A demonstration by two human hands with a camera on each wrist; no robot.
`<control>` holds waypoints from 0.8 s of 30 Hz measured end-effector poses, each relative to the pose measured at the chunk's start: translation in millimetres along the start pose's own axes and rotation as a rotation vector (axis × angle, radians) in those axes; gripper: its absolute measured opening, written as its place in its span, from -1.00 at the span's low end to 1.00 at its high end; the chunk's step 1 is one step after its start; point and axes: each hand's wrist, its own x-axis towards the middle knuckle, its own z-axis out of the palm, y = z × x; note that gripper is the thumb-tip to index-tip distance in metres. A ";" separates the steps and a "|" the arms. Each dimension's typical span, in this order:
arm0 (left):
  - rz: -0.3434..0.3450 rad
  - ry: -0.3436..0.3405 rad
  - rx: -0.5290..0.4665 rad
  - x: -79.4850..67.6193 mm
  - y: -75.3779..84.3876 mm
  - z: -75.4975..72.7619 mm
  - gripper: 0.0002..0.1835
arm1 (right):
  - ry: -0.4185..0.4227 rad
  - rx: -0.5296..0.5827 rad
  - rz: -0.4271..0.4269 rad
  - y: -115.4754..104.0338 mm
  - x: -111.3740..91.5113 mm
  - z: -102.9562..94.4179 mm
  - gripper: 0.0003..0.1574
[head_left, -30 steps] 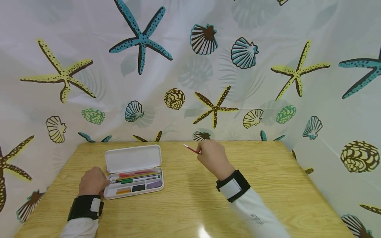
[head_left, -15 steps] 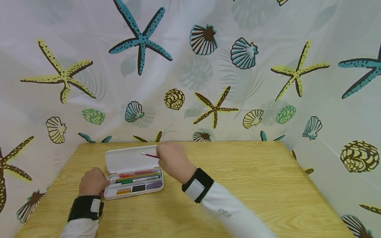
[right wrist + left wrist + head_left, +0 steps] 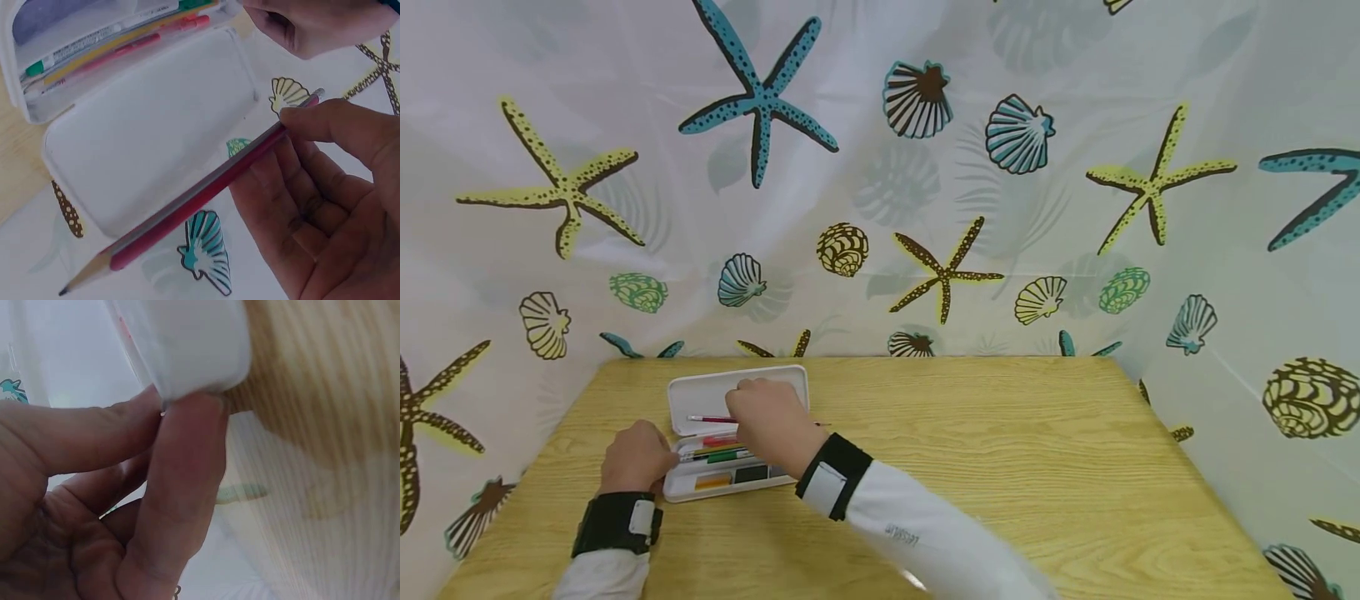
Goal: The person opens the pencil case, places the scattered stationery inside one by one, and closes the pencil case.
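Observation:
A white pencil case [image 3: 681, 406] lies with its lid folded back at the left of the table. My left hand [image 3: 634, 457] pinches the case's left end between thumb and finger, as the left wrist view shows. Over the case, my right hand [image 3: 775, 421] holds a red pencil [image 3: 187, 201] between thumb and fingers. The pencil lies roughly level, its sharpened tip pointing right in the head view. Inside the case are a green-capped marker [image 3: 724, 457], red pens [image 3: 718, 441] and a yellow pencil [image 3: 103, 56]. The right hand hides part of the case.
Small blocks sit in the case's front compartments: an orange one [image 3: 712, 481], a black one [image 3: 751, 474] and a purple one [image 3: 56, 19]. Wooden tabletop [image 3: 985, 467] stretches right of the case. A patterned curtain [image 3: 865, 167] closes off the back and sides.
My right hand has moved left with the red pencil, from the table's middle to over the open case. The pencil has turned closer to level. My left hand has stayed at the case's end.

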 end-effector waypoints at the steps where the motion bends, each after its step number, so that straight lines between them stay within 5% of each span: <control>1: 0.005 0.003 0.003 -0.1 -0.3 0.0 -0.81 | 0.001 -0.007 -0.010 -2.1 2.7 3.0 -0.95; 13: 0.037 0.012 0.001 -1.6 -2.8 0.1 -0.79 | -0.012 -0.132 -0.042 -23.9 26.3 38.9 -0.92; 24: 0.055 0.018 0.002 0.0 -4.4 -1.0 -0.80 | -0.050 -0.123 -0.030 -29.3 35.8 65.8 -0.94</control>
